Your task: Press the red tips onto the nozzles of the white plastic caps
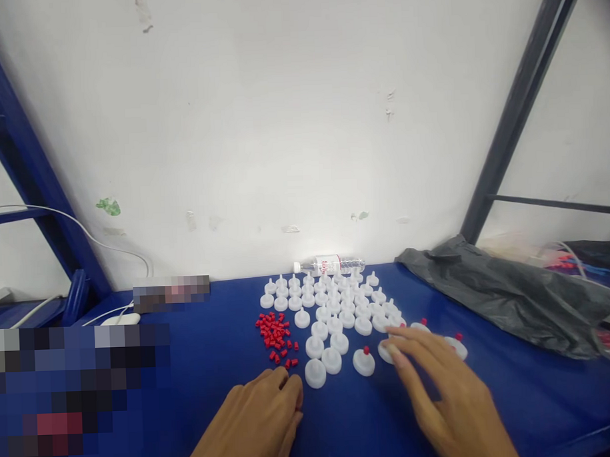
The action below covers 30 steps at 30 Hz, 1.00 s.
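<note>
Several white nozzle caps (332,307) stand in rows on a blue table (214,351). A heap of small red tips (275,335) lies to their left. My left hand (261,416) rests knuckles up, fingers curled, just below the red tips and beside a white cap (315,373). My right hand (435,384) lies flat with fingers stretched out, its fingertips touching a white cap (387,351). A cap with a red tip fitted (364,361) stands between my hands; two more red-tipped caps (456,345) sit past my right hand.
A clear water bottle (329,264) lies against the white wall behind the caps. A grey plastic bag (507,291) covers the table's right side. White cables (112,315) lie at the left. Blue and grey rack posts frame both sides.
</note>
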Motion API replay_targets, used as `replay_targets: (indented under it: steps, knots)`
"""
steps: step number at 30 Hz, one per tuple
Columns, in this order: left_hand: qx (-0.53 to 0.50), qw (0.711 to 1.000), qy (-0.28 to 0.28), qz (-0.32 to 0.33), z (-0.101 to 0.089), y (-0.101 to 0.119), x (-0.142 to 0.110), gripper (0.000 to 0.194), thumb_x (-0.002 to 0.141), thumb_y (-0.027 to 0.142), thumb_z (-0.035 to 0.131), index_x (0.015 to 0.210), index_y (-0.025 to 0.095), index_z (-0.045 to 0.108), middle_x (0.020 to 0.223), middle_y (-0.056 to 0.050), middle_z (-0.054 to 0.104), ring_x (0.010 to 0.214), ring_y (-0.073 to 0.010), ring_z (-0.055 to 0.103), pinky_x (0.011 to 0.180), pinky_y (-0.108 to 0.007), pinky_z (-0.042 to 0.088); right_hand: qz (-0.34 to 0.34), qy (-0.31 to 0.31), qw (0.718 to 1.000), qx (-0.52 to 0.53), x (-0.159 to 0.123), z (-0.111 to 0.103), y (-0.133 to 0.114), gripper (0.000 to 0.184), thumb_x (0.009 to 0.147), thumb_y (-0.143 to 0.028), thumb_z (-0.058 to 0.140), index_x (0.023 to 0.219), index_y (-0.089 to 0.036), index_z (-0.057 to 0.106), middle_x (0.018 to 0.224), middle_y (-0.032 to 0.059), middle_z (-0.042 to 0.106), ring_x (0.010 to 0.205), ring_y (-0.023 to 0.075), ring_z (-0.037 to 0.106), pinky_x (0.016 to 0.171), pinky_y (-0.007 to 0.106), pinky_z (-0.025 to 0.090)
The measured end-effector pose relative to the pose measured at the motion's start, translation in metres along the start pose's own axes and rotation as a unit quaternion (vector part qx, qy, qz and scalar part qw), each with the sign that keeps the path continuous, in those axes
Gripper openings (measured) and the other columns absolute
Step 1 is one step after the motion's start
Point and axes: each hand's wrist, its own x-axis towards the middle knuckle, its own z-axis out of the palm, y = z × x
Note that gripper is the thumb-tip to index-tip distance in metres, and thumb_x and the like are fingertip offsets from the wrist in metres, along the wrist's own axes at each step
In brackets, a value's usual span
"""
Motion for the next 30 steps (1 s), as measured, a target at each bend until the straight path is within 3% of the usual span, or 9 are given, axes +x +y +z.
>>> replay_targets:
  steps: [2, 4, 9, 12, 15, 18, 20, 23, 30]
  knots:
    - [-0.017, 1.0, 0.017, 0.008, -0.004, 0.001, -0.002, 0.024, 0.095, 0.012, 0.045, 0.097, 0.022, 0.066, 0.099, -0.003, 0.071, 0.085, -0.0207, 0.069, 0.072, -0.029, 0.048, 0.034, -0.014, 0.999, -0.029, 0.006, -0.005, 0.017, 0.033, 0.101, -0.044, 0.042, 0.118, -0.029, 0.066, 0.128, 0.0029, 0.067, 0.125, 0.0286, 0.057, 0.104, 0.054, 0.047]
    - [-0.023, 0.998, 0.046, 0.03, -0.004, 0.0, -0.001, 0.023, 0.095, 0.011, 0.045, 0.093, 0.022, 0.066, 0.094, -0.002, 0.072, 0.081, -0.019, 0.069, 0.07, -0.027, 0.048, 0.054, -0.069, 0.995, -0.053, 0.011, -0.005, 0.035, 0.04, 0.102, -0.047, 0.038, 0.125, -0.029, 0.064, 0.131, 0.0026, 0.065, 0.132, 0.0299, 0.051, 0.108, 0.057, 0.043]
    - [0.019, 0.989, 0.116, 0.088, 0.005, -0.005, 0.007, 0.026, 0.096, 0.011, 0.045, 0.098, 0.025, 0.067, 0.097, -0.001, 0.071, 0.084, -0.0186, 0.07, 0.066, -0.024, 0.049, 0.038, -0.184, 0.978, -0.093, 0.019, 0.003, 0.067, 0.046, 0.102, -0.049, 0.033, 0.129, -0.029, 0.065, 0.132, 0.0023, 0.065, 0.137, 0.0343, 0.046, 0.112, 0.07, 0.029]
    - [0.032, 0.983, 0.156, 0.095, 0.006, -0.006, 0.007, 0.025, 0.098, 0.013, 0.045, 0.103, 0.027, 0.065, 0.098, 0.0, 0.07, 0.086, -0.0196, 0.07, 0.065, -0.024, 0.052, 0.007, -0.164, 0.983, -0.087, 0.023, 0.001, 0.069, 0.045, 0.104, -0.046, 0.032, 0.127, -0.028, 0.065, 0.129, 0.0033, 0.067, 0.135, 0.0336, 0.048, 0.113, 0.072, 0.023]
    - [0.03, 0.968, 0.221, 0.111, 0.004, -0.007, 0.005, 0.025, 0.099, 0.014, 0.041, 0.106, 0.027, 0.062, 0.098, 0.0, 0.07, 0.084, -0.0194, 0.071, 0.066, -0.026, 0.055, -0.013, -0.05, 0.997, -0.065, 0.025, -0.008, 0.056, 0.043, 0.101, -0.05, 0.04, 0.129, -0.025, 0.061, 0.129, 0.0063, 0.067, 0.13, 0.0318, 0.054, 0.114, 0.067, 0.026]
    - [0.023, 0.942, 0.297, 0.153, 0.004, -0.009, 0.004, 0.028, 0.101, 0.016, 0.036, 0.113, 0.025, 0.061, 0.096, -0.002, 0.07, 0.08, -0.0191, 0.071, 0.066, -0.027, 0.058, -0.008, 0.036, 0.999, -0.007, 0.023, -0.018, 0.027, 0.031, 0.097, -0.044, 0.052, 0.121, -0.026, 0.062, 0.127, 0.007, 0.065, 0.124, 0.0277, 0.059, 0.107, 0.048, 0.046]
    - [0.009, 0.931, 0.322, 0.171, 0.004, -0.009, 0.004, 0.029, 0.102, 0.017, 0.035, 0.114, 0.025, 0.06, 0.097, -0.003, 0.07, 0.079, -0.0179, 0.07, 0.067, -0.026, 0.058, -0.057, -0.004, 0.996, 0.061, 0.02, -0.022, 0.003, 0.023, 0.099, -0.03, 0.05, 0.12, -0.027, 0.06, 0.123, 0.0054, 0.067, 0.115, 0.0208, 0.065, 0.098, 0.032, 0.054]
    - [-0.014, 0.941, 0.291, 0.173, 0.004, -0.007, 0.004, 0.027, 0.101, 0.016, 0.039, 0.112, 0.026, 0.061, 0.1, -0.002, 0.069, 0.08, -0.0148, 0.069, 0.071, -0.023, 0.057, -0.157, -0.112, 0.971, 0.141, 0.018, -0.022, -0.03, 0.024, 0.1, -0.023, 0.049, 0.122, -0.026, 0.057, 0.117, 0.0029, 0.07, 0.107, 0.0155, 0.068, 0.097, 0.023, 0.054]
    - [-0.017, 0.968, 0.191, 0.161, 0.006, 0.002, 0.005, 0.024, 0.096, 0.012, 0.052, 0.107, 0.029, 0.064, 0.098, 0.001, 0.07, 0.083, -0.0139, 0.068, 0.059, -0.017, 0.045, -0.09, -0.143, 0.956, 0.24, 0.016, -0.015, -0.058, 0.02, 0.099, -0.033, 0.055, 0.117, -0.03, 0.05, 0.106, -0.0018, 0.073, 0.095, 0.0123, 0.073, 0.086, 0.016, 0.057]
